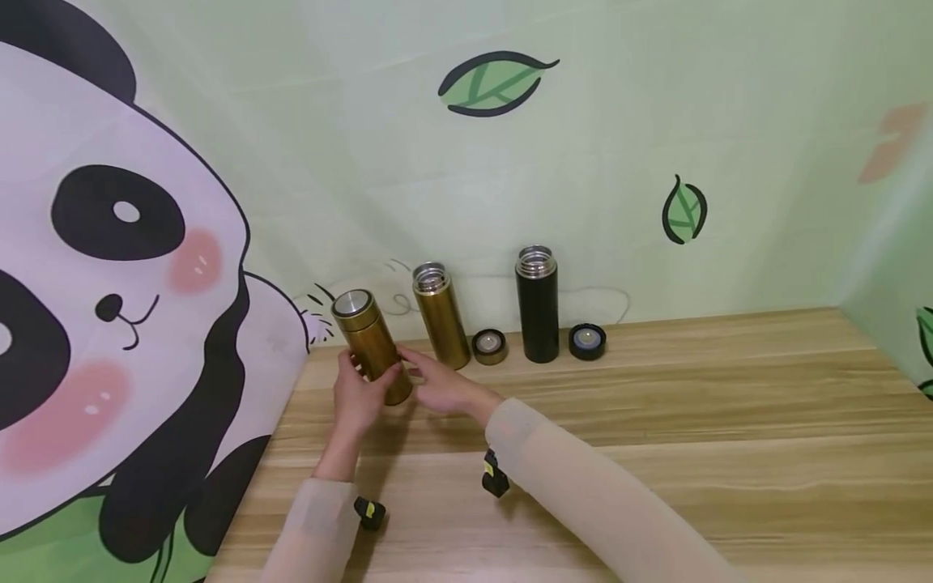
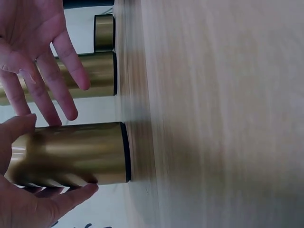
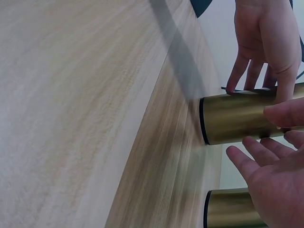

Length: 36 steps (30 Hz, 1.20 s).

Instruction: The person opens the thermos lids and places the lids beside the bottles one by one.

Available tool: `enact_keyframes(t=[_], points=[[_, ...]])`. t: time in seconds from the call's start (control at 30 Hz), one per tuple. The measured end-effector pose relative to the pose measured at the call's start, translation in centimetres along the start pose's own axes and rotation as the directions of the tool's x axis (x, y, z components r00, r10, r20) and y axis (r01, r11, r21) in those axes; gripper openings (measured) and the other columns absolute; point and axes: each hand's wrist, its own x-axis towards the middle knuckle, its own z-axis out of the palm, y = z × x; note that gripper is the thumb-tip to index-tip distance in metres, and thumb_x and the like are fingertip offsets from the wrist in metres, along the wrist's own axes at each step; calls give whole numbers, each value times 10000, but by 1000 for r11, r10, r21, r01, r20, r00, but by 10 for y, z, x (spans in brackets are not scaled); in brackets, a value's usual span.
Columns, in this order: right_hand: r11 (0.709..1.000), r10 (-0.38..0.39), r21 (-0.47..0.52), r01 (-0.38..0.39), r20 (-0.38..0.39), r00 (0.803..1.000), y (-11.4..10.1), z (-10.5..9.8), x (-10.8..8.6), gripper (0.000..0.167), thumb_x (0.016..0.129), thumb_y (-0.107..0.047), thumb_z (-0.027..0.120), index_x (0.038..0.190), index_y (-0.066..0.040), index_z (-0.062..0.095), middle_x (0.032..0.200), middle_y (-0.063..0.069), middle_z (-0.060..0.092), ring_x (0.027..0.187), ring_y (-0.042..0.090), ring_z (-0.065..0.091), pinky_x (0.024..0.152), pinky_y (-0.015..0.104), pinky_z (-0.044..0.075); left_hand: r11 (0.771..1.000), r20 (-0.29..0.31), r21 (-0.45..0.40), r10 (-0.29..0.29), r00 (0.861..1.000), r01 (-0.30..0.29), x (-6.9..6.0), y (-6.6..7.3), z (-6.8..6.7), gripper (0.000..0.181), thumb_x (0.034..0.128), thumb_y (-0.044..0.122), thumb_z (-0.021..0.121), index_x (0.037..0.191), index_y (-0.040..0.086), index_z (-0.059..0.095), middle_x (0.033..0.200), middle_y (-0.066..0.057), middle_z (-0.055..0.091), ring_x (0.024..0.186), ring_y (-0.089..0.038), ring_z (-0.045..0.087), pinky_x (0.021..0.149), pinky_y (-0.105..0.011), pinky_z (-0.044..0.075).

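Note:
A gold thermos bottle (image 1: 377, 348) with its lid on stands at the left, its base at or very near the tabletop. My left hand (image 1: 359, 398) grips its lower body, thumb on one side and fingers round the other. On the opposite side, my right hand (image 1: 440, 384) touches the bottle with fairly straight, spread fingers (image 2: 61, 92). The thumb of that hand also lies against the bottle in the right wrist view. Just behind the right hand stands a second gold thermos bottle (image 1: 441, 320), uncapped, with a bare steel neck.
A gold lid (image 1: 489, 346) lies beside the second bottle. Further right stand an uncapped black thermos bottle (image 1: 538, 312) and its black lid (image 1: 587, 342). All are lined up along the back of the wooden table (image 1: 700, 397), close to a printed panda backdrop (image 1: 364, 162).

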Motion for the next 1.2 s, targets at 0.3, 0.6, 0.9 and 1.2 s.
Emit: enact_keyframes(t=[0.3,0.6,0.9,1.2], points=[[1000,5,17,-5,6,1000,0,0,-2,902,872,168,446,1667,-141,152,1730,92,210,1517,385,381,1213,495,359,1000,-60,9,7,998,-6,2,1,4,770,926,278,783,1492,-7,345,1511,-278,478,1348,-452,523,1110,-581,444],[999,-31,28,32,-18,999,2,-3,-7,884,852,201,448,1650,-98,214,1698,141,284,1496,422,399,1221,524,337,1000,-89,7,-3,996,4,-5,5,5,764,899,316,812,1474,36,393,1511,-239,500,1327,-441,547,1085,-581,465],[994,-69,76,75,-77,995,1,-16,-19,716,936,129,565,1591,-60,344,1596,189,429,1437,408,474,1172,529,411,999,-52,40,21,998,-19,-19,13,6,797,855,367,849,1459,62,427,1494,-221,532,1308,-438,576,1064,-579,487],[993,-79,79,85,-76,994,3,-26,-35,667,960,85,616,1561,-87,386,1492,187,506,1380,360,537,1103,433,500,996,-23,50,70,997,-69,-37,26,9,808,829,369,875,1438,48,451,1457,-230,563,1278,-438,598,1047,-570,498]])
